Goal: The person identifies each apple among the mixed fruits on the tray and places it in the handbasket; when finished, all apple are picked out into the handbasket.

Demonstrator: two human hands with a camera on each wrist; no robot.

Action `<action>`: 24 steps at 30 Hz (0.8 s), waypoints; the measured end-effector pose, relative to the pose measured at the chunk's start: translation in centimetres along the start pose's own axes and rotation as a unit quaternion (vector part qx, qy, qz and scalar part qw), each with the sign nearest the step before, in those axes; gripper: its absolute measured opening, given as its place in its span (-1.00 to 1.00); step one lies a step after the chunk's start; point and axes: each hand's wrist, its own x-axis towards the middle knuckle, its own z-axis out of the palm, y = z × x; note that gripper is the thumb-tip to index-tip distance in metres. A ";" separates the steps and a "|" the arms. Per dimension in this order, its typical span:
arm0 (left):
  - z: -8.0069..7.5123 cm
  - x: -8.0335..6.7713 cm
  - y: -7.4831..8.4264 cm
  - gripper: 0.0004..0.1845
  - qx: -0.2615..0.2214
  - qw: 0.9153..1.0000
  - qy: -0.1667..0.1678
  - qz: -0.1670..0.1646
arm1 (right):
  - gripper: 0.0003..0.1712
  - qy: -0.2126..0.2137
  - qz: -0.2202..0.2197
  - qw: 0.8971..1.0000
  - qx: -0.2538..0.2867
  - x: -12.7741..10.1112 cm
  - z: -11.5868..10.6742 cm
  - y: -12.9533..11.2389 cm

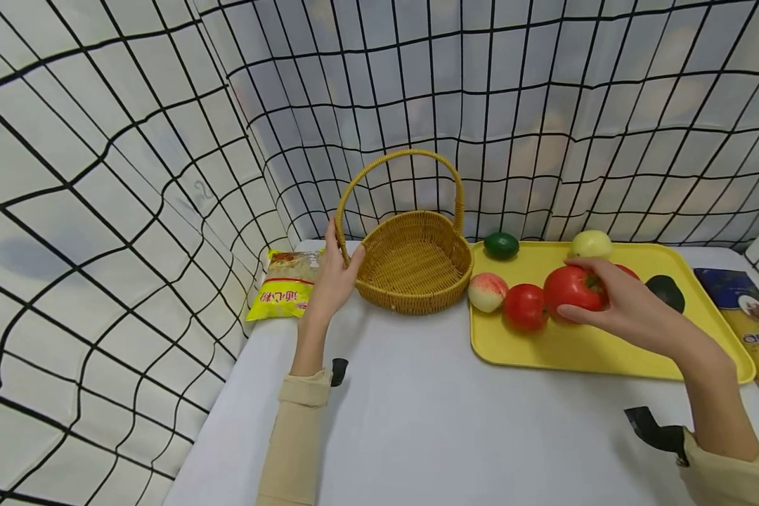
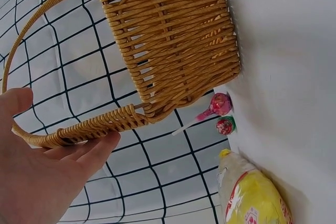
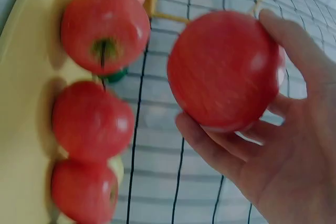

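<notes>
My left hand (image 1: 335, 281) holds the side of the arched handle of a wicker basket (image 1: 411, 302), with the handle between thumb and fingers. The basket stands upright on the white table, and its bottom shows bare in the head view. In the left wrist view the fingers pass behind the wrapped handle (image 2: 100, 124). My right hand (image 1: 635, 309) grips a red apple (image 3: 223, 72) above the yellow tray (image 1: 544, 355). Below it on the tray lie several more red apples (image 3: 105, 30), partly hidden by the hand in the head view. A peach (image 1: 487, 292) lies at the tray's left edge.
The tray also bears a green fruit (image 1: 501, 245), a pale yellow-green fruit (image 1: 591, 244) and a dark green one (image 1: 665, 292). A yellow food bag (image 1: 284, 292) lies left of the basket, near two lollipops (image 2: 221, 103). A blue-and-gold packet (image 1: 743, 309) lies right; black netting (image 1: 462, 90) encloses the table.
</notes>
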 end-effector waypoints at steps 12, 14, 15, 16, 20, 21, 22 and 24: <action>1.0 -0.3 0.2 -0.10 -0.010 1.000 -0.003 -0.002 | -0.14 -0.126 -0.080 0.986 -0.068 14.0 4.2 -7.7; 1.1 -0.4 0.3 -0.11 -0.008 1.000 0.001 -0.006 | -0.17 -0.157 -0.095 0.979 -0.085 16.5 5.2 -9.0; 1.1 -0.5 0.3 -0.11 -0.009 1.000 0.003 -0.008 | -0.17 -0.173 -0.103 0.975 -0.090 17.6 5.8 -9.7; 1.0 -0.6 0.3 -0.11 -0.008 1.000 0.005 -0.010 | -0.17 -0.188 -0.108 0.971 -0.097 18.7 6.5 -10.4; 1.0 -0.6 0.4 -0.10 -0.004 1.000 0.006 -0.011 | -0.12 -0.237 -0.097 0.959 -0.119 22.3 9.4 -12.9; 1.3 -0.6 0.5 -0.09 -0.005 1.000 0.002 -0.010 | -0.10 -0.244 -0.094 0.957 -0.124 22.9 10.1 -13.1; 1.0 -0.6 0.5 -0.08 -0.003 1.000 0.003 -0.010 | -0.10 -0.249 -0.095 0.955 -0.128 23.6 10.9 -13.8; 0.6 -0.8 0.6 -0.08 -0.003 1.000 0.005 -0.011 | -0.09 -0.251 -0.099 0.955 -0.125 24.8 12.3 -14.8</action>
